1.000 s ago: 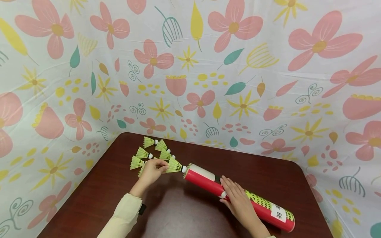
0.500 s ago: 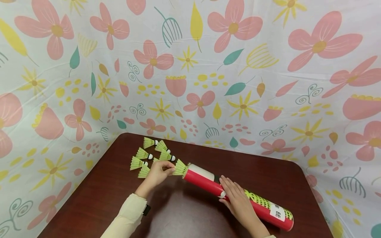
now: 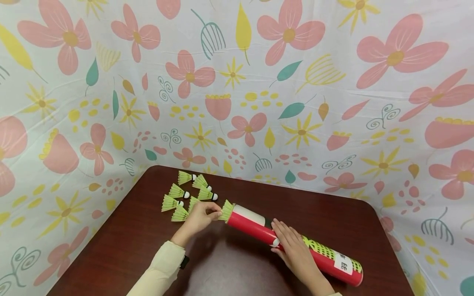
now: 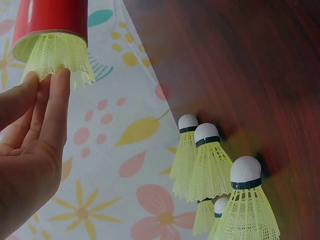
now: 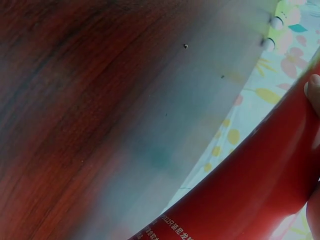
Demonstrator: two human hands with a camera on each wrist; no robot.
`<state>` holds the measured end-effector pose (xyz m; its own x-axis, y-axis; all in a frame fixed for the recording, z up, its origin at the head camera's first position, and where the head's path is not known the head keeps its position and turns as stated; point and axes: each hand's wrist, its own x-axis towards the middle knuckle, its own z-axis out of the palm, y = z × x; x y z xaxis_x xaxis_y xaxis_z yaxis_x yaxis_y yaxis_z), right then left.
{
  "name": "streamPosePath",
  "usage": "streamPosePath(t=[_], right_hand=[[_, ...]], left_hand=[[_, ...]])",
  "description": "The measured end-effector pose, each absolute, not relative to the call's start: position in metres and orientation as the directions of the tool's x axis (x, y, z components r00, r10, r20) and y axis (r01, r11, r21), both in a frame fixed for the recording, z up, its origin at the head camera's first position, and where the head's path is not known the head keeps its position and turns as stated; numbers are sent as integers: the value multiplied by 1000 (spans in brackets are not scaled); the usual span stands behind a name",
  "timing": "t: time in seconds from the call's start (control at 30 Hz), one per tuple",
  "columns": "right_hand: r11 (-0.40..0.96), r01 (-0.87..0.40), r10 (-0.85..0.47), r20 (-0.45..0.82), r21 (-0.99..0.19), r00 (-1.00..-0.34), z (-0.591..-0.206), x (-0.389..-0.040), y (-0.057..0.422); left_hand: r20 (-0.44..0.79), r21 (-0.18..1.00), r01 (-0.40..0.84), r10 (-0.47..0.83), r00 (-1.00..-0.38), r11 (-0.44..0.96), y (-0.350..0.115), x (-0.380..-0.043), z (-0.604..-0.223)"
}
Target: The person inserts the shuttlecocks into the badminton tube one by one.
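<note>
Left hand [image 3: 200, 217] pinches a shuttlecock [image 3: 227, 210] by its skirt, part-way inside red tube [image 3: 255, 228]; right hand [image 3: 295, 251] grips tube around mid-length.

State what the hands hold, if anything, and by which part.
Left hand: a shuttlecock, pinched at its skirt's open rim. Right hand: the red tube, gripped near its middle.

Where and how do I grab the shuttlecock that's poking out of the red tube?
I'd probably pinch the shuttlecock by its skirt rim, coming from the left. That flared end sticks out of the red tube on that side, while the rest is hidden inside. The left hand holds it there too.
</note>
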<state>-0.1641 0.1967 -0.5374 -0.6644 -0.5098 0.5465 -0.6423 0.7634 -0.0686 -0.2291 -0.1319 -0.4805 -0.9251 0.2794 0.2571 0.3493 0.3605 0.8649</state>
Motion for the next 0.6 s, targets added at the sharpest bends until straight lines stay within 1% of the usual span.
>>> streamPosePath(t=[0.23,0.4,0.47,0.53,0.6], right_hand=[[755,-653,-519,555,-58,-650,-538,-163,196],[751,-657,-515,560,-69,-648,-538,-162,196],[749,-658,-514,564,-72,-647,-538,-162,196],[749,-659,-514,565,-70,-645,-538,-161,196],[750,-658,-517,561,-67,-647,-538,-161,195]], left_hand=[[241,870,339,290,-926,358,-131,-228,-483],[330,840,433,326,-886,327,-131,-226,-483],[349,836,451,330,-877,314,-130,-226,-483],[337,844,437,327,-883,312,-128,-225,-484],[301,860,398,313,-901,318,-126,-225,-484]])
